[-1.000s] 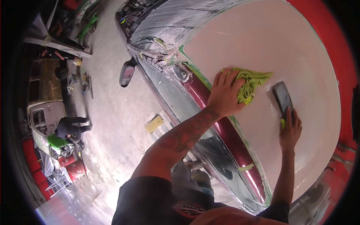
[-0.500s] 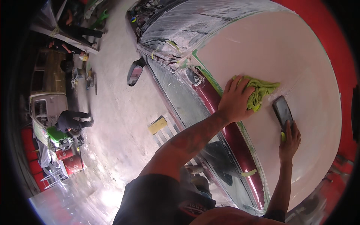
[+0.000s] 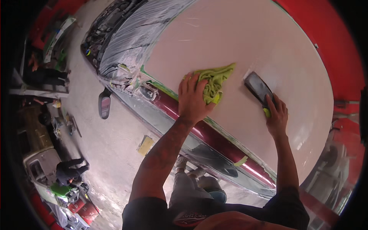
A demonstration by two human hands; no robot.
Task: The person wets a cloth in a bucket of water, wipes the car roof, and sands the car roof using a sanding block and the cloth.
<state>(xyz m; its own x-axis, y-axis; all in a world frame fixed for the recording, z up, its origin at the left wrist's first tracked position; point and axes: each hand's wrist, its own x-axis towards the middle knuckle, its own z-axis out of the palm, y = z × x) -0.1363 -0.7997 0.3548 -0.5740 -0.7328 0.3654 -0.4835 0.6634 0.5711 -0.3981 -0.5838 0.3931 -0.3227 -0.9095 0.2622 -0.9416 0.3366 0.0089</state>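
Block [image 3: 258,89] gripped in right hand [image 3: 276,115] fingers has slid up-panel; left hand [image 3: 193,99] still presses cloth [image 3: 214,82].

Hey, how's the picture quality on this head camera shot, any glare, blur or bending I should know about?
Head view: strong fisheye bending, so the car roof curves like a dome and a black rim rings the frame; soft glare patches sit on the roof's lower right and on the plastic sheeting; the left hand on the green cloth and the right hand with the dark sanding block look reasonably sharp; the edges are dim.

hands [image 3: 193,100] on green cloth [image 3: 213,81], sanding block [image 3: 259,89]
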